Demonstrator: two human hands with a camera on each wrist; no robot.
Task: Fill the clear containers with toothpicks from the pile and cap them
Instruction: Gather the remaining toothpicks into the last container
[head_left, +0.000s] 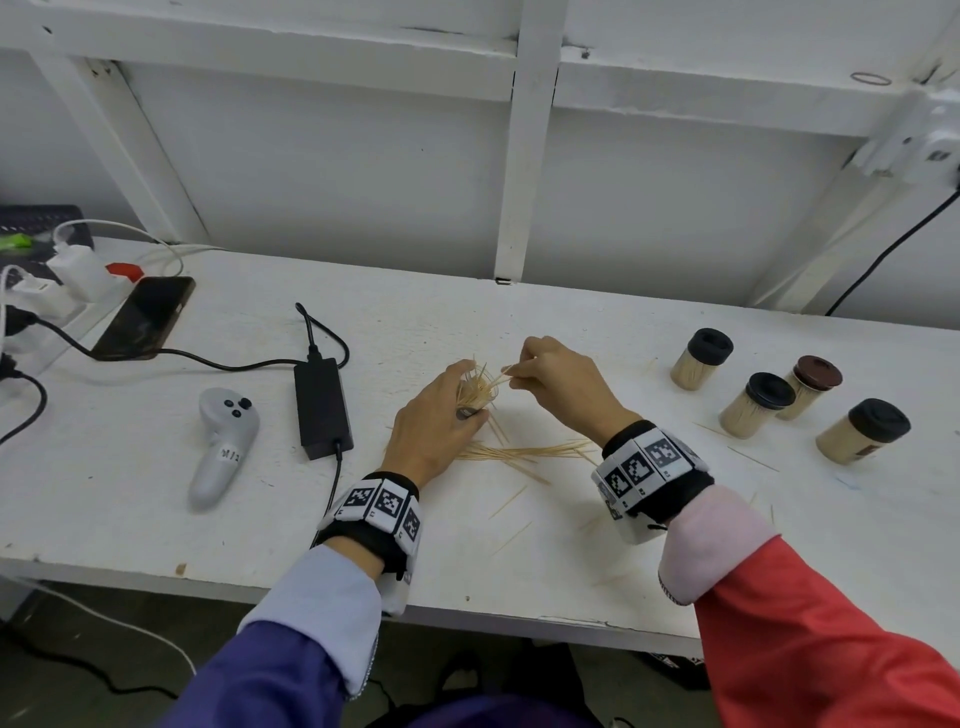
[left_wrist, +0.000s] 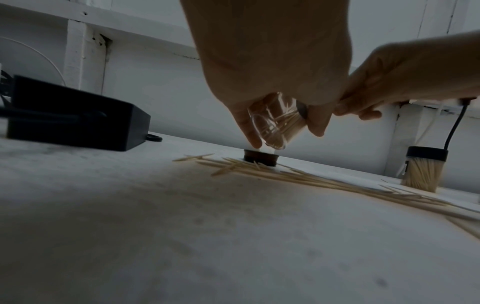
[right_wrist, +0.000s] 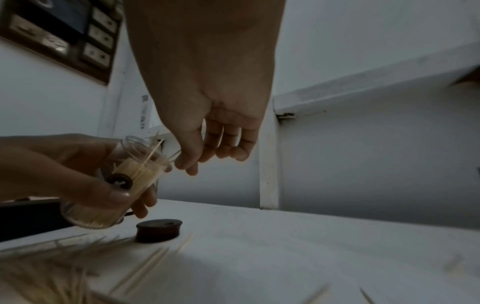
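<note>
My left hand (head_left: 457, 400) grips a clear container (head_left: 480, 392), tilted, with its mouth towards the right. It is partly filled with toothpicks that splay out of the opening. From below, the container (left_wrist: 275, 123) hangs just above the table between the left fingers (left_wrist: 246, 125). My right hand (head_left: 517, 373) pinches a few toothpicks at the container's mouth (right_wrist: 145, 150). A dark brown cap (right_wrist: 158, 230) lies on the table under the container (left_wrist: 261, 159). The loose toothpick pile (head_left: 524, 452) lies between my wrists.
Several filled, capped containers (head_left: 758, 405) stand at the right. A black power adapter (head_left: 322, 408) with cables, a white controller (head_left: 223, 447), a phone (head_left: 145, 317) and a power strip (head_left: 52, 291) lie to the left. Stray toothpicks dot the table near its front edge (head_left: 467, 613).
</note>
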